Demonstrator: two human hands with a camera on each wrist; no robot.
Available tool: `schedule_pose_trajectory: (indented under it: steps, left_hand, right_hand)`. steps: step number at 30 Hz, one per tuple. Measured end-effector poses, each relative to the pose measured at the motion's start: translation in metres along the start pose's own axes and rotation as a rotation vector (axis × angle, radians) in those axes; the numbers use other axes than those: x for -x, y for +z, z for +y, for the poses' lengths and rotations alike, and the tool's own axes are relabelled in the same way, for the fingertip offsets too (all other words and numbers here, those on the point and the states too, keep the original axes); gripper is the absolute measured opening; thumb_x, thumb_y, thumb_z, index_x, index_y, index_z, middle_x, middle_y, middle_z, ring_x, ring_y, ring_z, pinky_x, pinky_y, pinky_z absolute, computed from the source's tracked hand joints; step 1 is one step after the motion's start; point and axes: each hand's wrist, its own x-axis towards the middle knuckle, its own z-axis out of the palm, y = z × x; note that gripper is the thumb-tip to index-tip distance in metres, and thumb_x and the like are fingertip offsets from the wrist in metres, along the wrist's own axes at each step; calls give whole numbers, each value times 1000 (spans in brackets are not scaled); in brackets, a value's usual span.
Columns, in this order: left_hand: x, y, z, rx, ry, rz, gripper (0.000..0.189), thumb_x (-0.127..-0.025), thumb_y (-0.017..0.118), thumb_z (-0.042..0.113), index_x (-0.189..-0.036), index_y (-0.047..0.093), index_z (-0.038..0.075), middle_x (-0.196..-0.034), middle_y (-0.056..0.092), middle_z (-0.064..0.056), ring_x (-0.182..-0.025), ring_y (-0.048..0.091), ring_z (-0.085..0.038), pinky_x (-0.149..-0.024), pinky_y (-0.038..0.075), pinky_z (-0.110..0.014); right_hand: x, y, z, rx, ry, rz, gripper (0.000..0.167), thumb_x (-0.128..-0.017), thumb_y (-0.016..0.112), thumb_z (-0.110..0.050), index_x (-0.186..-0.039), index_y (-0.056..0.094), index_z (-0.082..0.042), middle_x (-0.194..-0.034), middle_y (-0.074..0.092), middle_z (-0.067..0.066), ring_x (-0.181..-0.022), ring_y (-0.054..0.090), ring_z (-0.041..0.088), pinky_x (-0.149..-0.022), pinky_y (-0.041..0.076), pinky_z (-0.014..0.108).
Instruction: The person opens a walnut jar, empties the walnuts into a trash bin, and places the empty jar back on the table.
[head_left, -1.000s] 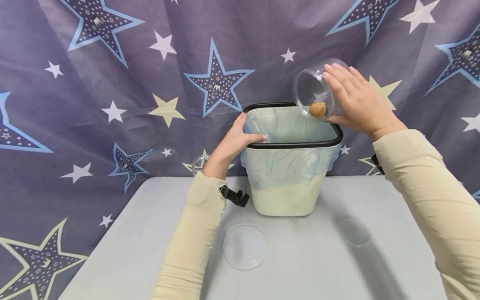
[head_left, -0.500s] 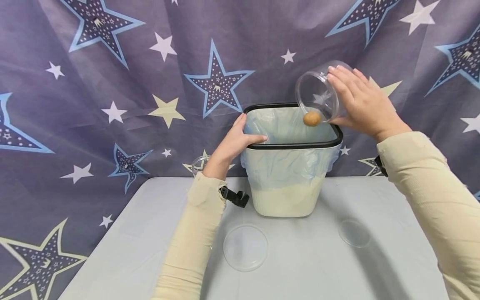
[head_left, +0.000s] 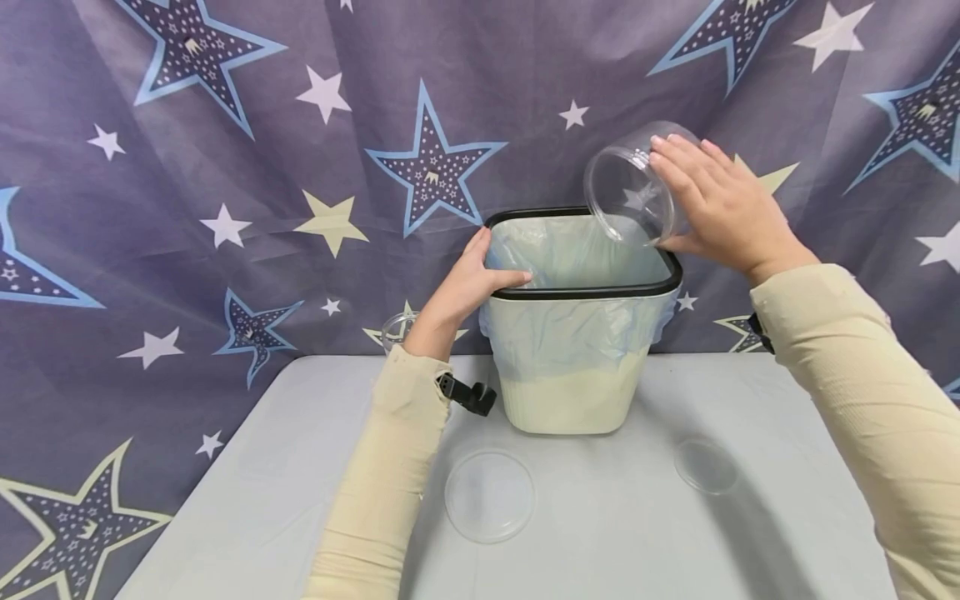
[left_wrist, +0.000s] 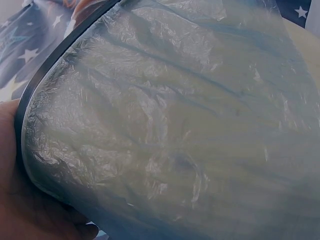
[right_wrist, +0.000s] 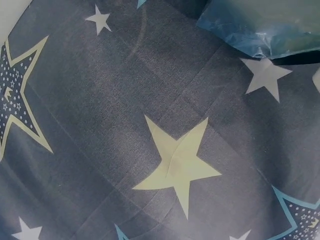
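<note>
In the head view my right hand (head_left: pixel 723 204) holds a clear plastic tub (head_left: pixel 626 196) on its side, mouth tilted down over the right part of the bin's opening. Nothing shows inside the tub. My left hand (head_left: pixel 468 279) grips the left side of the black rim of the cream trash bin (head_left: pixel 570 400), thumb on the inner side. A pale blue bag (head_left: pixel 555 333) lines the bin and folds over its outside. The left wrist view shows my left hand (left_wrist: pixel 30 215) at the black rim (left_wrist: pixel 37 85). In the right wrist view my right hand is out of sight.
Two clear round lids lie on the white table: a larger lid (head_left: pixel 489 496) in front of the bin, a smaller lid (head_left: pixel 707 467) to the right. Another clear container (head_left: pixel 396 327) is partly hidden behind my left wrist. A star-patterned curtain (head_left: pixel 247 125) hangs behind.
A small brown roundish thing rolled to the tub's mouth, dropped out over the bin and is now out of sight. My left hand stayed on the rim.
</note>
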Motion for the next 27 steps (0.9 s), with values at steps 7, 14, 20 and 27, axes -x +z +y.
schedule_pose_trajectory:
  steps: [7, 14, 20, 27]
  left_hand:
    - [0, -2, 1, 1, 11, 4, 98, -80, 73, 21, -151, 8, 5, -159, 3, -3, -144, 2, -13, -116, 10, -30]
    - [2, -2, 0, 10, 5, -1, 97, -81, 71, 20, -151, 7, 6, -159, 2, -2, -144, 1, -13, -116, 10, -30]
    - [1, 0, -1, 22, 12, -9, 97, -81, 71, 19, -151, 7, 6, -159, 1, -4, -144, 1, -14, -116, 10, -32]
    - [0, 0, -2, 6, 8, -5, 97, -80, 72, 20, -151, 8, 7, -159, 2, -2, -144, 1, -13, -116, 10, -31]
  right_hand:
    - [0, 1, -2, -44, 94, 100, 107, -50, 86, -20, -139, 31, 4, -145, 34, 24, -137, 29, 35, -114, 20, 44]
    - [24, 13, -13, -132, 469, 310, 112, -60, 82, -46, -145, 25, 0, -147, 32, 21, -138, 28, 29, -115, 21, 37]
    - [49, 18, -31, -247, 864, 410, 120, -51, 91, -43, -147, 26, -13, -152, 28, 1, -138, 25, 12, -113, 19, 26]
    - [70, 18, -55, -379, 1085, 525, 120, -47, 92, -10, -146, 26, -19, -147, 34, -7, -131, 35, 10, -109, 24, 22]
